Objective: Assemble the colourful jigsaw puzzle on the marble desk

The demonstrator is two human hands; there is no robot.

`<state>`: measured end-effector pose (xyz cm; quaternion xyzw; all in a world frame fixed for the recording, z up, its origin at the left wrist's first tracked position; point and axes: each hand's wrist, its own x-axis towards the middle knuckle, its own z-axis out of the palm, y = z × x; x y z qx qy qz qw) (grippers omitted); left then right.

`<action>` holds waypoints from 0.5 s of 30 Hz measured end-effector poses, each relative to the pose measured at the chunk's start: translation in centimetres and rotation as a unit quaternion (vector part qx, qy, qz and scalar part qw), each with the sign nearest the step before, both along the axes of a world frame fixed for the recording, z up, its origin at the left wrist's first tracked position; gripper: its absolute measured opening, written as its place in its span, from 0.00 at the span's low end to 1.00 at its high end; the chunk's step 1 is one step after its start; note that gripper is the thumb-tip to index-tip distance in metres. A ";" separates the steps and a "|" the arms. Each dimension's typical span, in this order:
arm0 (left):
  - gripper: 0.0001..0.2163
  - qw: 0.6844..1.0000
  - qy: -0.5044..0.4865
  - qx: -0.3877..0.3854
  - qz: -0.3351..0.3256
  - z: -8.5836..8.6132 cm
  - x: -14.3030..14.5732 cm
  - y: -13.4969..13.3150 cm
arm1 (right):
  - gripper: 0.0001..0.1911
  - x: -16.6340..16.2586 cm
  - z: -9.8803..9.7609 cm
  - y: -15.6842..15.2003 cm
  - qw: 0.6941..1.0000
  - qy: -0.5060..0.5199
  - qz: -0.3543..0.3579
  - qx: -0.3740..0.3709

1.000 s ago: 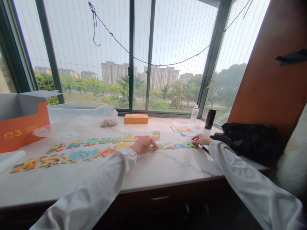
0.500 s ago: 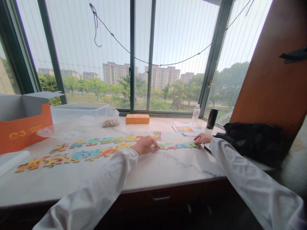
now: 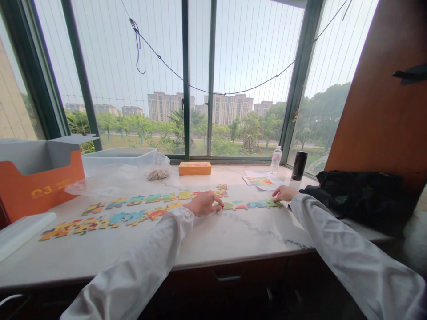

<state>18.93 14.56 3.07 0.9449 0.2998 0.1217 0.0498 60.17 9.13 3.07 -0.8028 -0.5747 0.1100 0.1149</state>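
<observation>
The left hand (image 3: 204, 203) and right hand (image 3: 284, 193) have a strip of joined puzzle pieces (image 3: 251, 205) between them on the surface (image 3: 233, 235), an end at each hand's fingertips. Both hands are partly curled, fingers bent down at those ends, though whether they pinch or merely touch cannot be told. The strip is narrow, green toward both ends with red and blue patches between, and longer puzzle rows (image 3: 125, 218) stretch away left of the left hand.

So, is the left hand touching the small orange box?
Apart: the head view shows white tabletop between the left hand and the small orange box.
</observation>
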 end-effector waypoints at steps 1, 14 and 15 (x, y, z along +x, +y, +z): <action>0.10 1.000 -0.002 -0.003 0.000 0.0 0.0 0.0 | 0.19 -0.1 -0.1 0.0 1.000 -0.003 0.000 0.005; 0.10 1.000 -0.014 0.002 -0.004 -0.1 -0.2 0.0 | 0.22 -1.6 -2.0 0.3 0.996 0.078 0.015 0.044; 0.10 1.000 -0.016 0.003 -0.007 -0.2 -0.2 0.0 | 0.23 -1.7 -2.1 0.3 0.995 0.087 0.013 0.045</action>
